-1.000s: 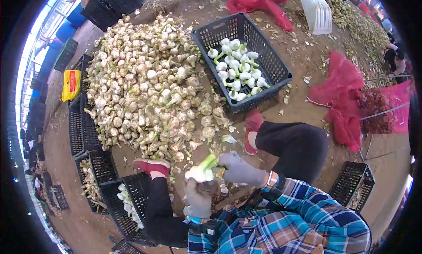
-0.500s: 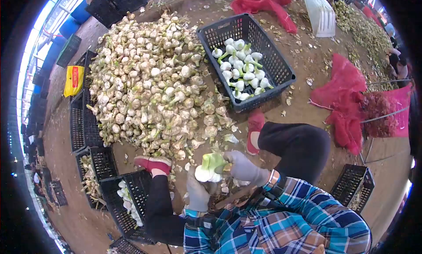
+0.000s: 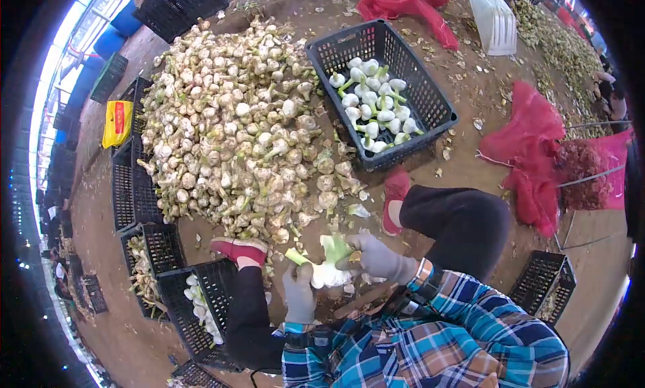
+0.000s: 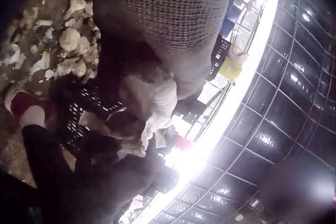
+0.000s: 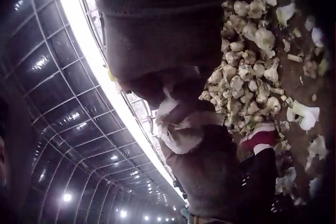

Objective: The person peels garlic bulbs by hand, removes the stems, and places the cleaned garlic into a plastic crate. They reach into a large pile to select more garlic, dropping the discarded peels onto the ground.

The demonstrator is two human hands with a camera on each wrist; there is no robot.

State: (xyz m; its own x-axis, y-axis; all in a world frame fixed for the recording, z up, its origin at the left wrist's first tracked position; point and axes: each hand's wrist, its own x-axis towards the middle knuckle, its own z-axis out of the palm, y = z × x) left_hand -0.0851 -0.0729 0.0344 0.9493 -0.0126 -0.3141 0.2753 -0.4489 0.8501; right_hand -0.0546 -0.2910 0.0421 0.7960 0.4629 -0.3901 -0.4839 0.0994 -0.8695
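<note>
A white garlic bulb [image 3: 322, 275] with a short green stem [image 3: 295, 255] is between my two gloved hands, above the ground in front of my lap. My left hand [image 3: 300, 295] grips the bulb from the left, fingers curled round it. My right hand [image 3: 383, 257] pinches a wide green-white outer leaf [image 3: 334, 247] of the garlic, which stands apart from the stem. In the left wrist view, pale torn skin [image 4: 149, 132] hangs from the bulb between the gloves. The right wrist view is dark, with whitish garlic layers [image 5: 181, 136] at the fingers.
A large heap of unpeeled garlic [image 3: 228, 133] lies ahead. Beyond my right foot stands a black crate [image 3: 440, 119] holding white peeled bulbs [image 3: 376, 106]. More crates [image 3: 195, 307] stand at left. Red mesh bags [image 3: 527, 139] lie at right, and peel scraps litter the ground.
The green outer leaf has come away from the stem, leaving the two side by side. My right hand has shifted slightly right with the leaf; the left still grips the bulb.
</note>
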